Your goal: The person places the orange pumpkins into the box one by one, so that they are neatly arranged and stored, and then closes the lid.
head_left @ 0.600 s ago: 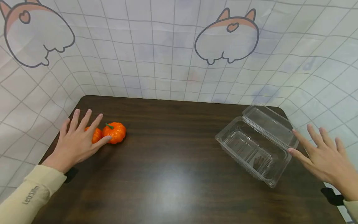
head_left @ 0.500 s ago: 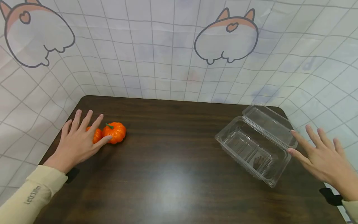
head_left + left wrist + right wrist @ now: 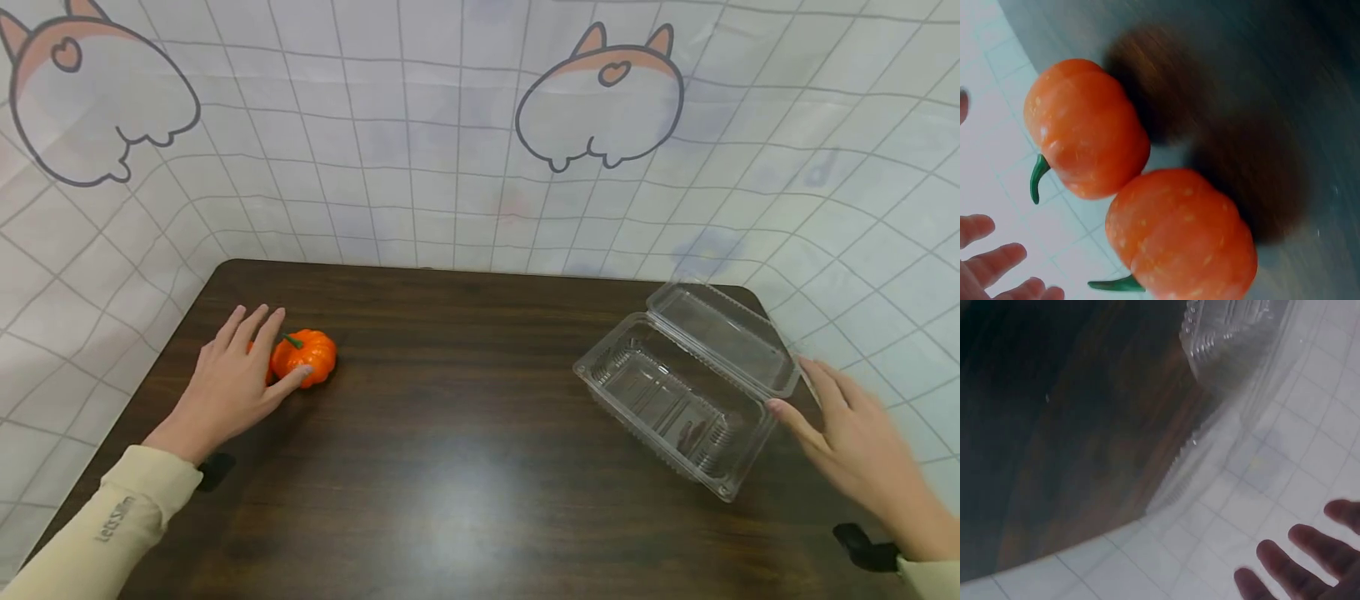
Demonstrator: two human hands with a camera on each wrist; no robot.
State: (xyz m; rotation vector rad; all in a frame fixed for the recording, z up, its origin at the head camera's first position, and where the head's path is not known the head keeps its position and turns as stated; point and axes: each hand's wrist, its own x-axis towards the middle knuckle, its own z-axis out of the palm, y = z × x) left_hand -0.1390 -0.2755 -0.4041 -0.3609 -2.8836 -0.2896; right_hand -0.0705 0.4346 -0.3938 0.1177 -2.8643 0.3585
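Two small orange pumpkins with green stems stand side by side on the left of the table. In the head view the right pumpkin (image 3: 313, 357) shows well, while my left hand (image 3: 225, 387) hides most of the other. The left wrist view shows both, the upper pumpkin (image 3: 1085, 128) touching the lower pumpkin (image 3: 1182, 234), with my relaxed fingers (image 3: 997, 259) apart from them. On the right lies a clear plastic clamshell box (image 3: 637, 421), its lid (image 3: 723, 337) folded back. Beside the lid's right edge is my right hand (image 3: 862, 450), its fingers loosely bent, holding nothing visible.
The dark wooden table (image 3: 450, 417) stretches between the pumpkins and the box. A white grid-patterned cloth (image 3: 420, 150) with cartoon prints hangs behind the table and along both sides.
My left hand has shifted right and its fingers have come closer together, covering more of the left pumpkin. My right hand's fingers have drawn together and lowered beside the lid.
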